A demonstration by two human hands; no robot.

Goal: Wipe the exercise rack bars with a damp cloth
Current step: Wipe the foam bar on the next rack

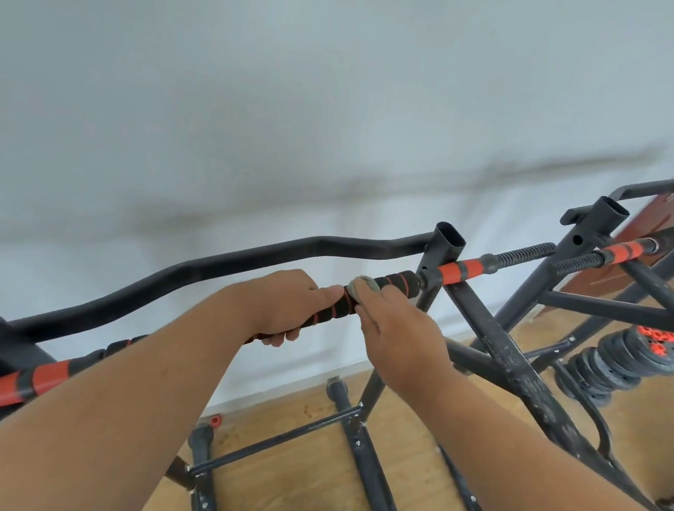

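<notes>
Two hands on one foam-padded bar [391, 284] of black rack [487, 333]. Left hand [284, 306] wrapped round padding; right hand [396, 326] pressing one grey cloth [365, 286] against bar, grip closed on cloth. One stack of weight plates [619, 366] on floor.

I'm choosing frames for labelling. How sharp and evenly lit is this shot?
Head view: soft, even light, no glare; the wall is motion-smeared, with a faint ghost streak above the rack; wide-angle bending curves the bars; the hands, left and right, and the cloth are fairly sharp.
</notes>
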